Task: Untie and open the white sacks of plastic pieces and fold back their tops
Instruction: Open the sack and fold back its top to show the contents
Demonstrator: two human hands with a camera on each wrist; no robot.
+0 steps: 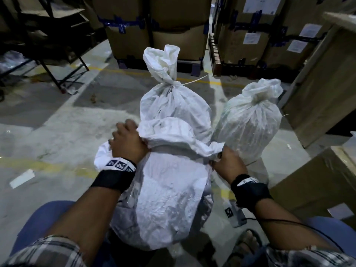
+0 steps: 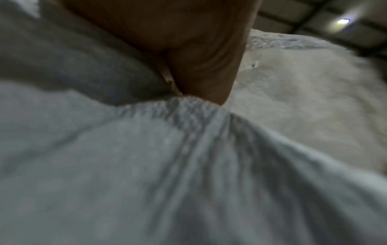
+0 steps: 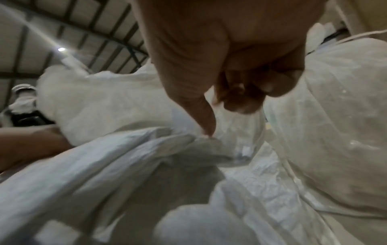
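Three white woven sacks stand on the concrete floor. The near sack (image 1: 165,199) is between my knees, its top (image 1: 169,132) loose and bunched. My left hand (image 1: 128,140) grips the left side of that top, seen close as grey-white cloth (image 2: 188,149). My right hand (image 1: 224,160) pinches the right end of the top, thumb against curled fingers on the cloth (image 3: 188,149). Behind it stands a sack (image 1: 173,105) tied at the neck with a white tie (image 1: 194,80). To the right stands a third tied sack (image 1: 250,120).
Stacked cardboard cartons (image 1: 159,26) on pallets line the back. More cartons (image 1: 327,180) stand close at the right. A dark metal rack (image 1: 48,45) is at the back left. Open concrete floor (image 1: 57,132) with yellow lines lies to the left.
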